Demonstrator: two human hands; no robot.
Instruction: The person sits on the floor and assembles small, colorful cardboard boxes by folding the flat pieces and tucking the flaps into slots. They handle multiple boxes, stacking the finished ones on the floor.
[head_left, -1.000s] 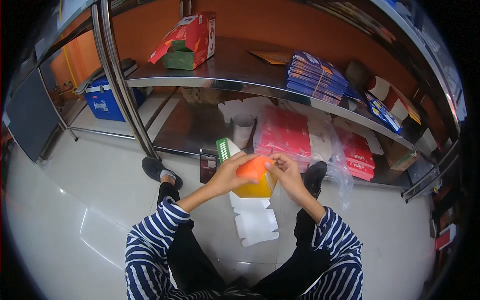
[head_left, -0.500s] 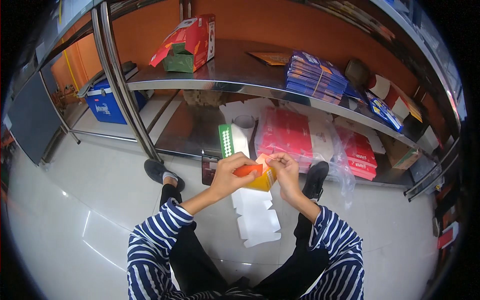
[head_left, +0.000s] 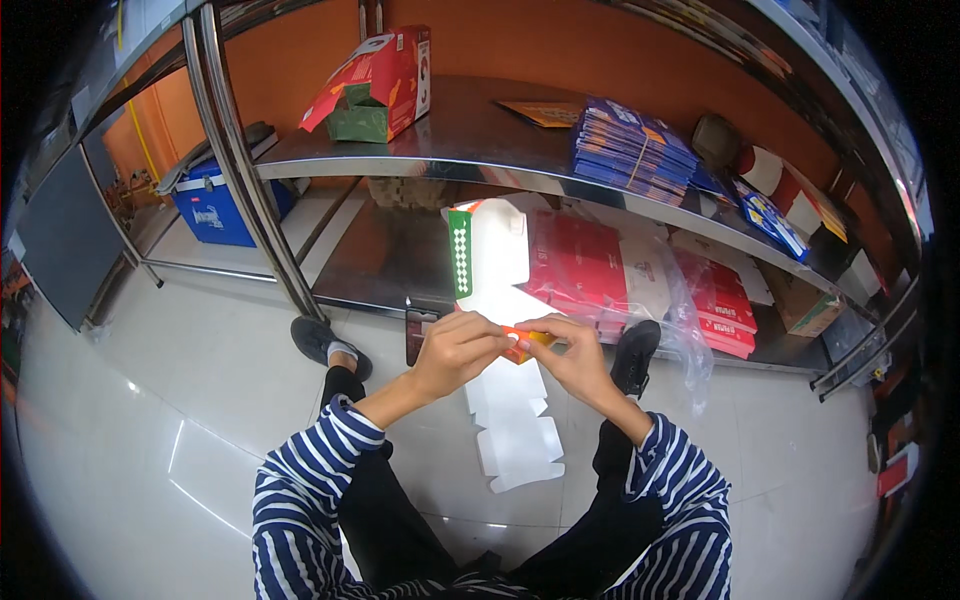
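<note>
A small orange-and-yellow cardboard box is pinched between both my hands, in front of me and above the floor. My left hand grips its left side with curled fingers. At its right end my right hand presses with thumb and fingertips; the fingers hide much of the box. Below and behind lies an unfolded white carton with notched flaps. Its far part rises against the lower shelf and shows a green panel with white diamonds.
A phone-like dark object lies left of my hands. The lower shelf holds red flat packs in clear plastic. On the upper shelf are a red-and-green box and a banded blue stack. A blue cooler stands left.
My right hand has come in and down onto the box, which now sits flatter and more covered. Behind it, the carton's upper part has opened out and shows more white.
</note>
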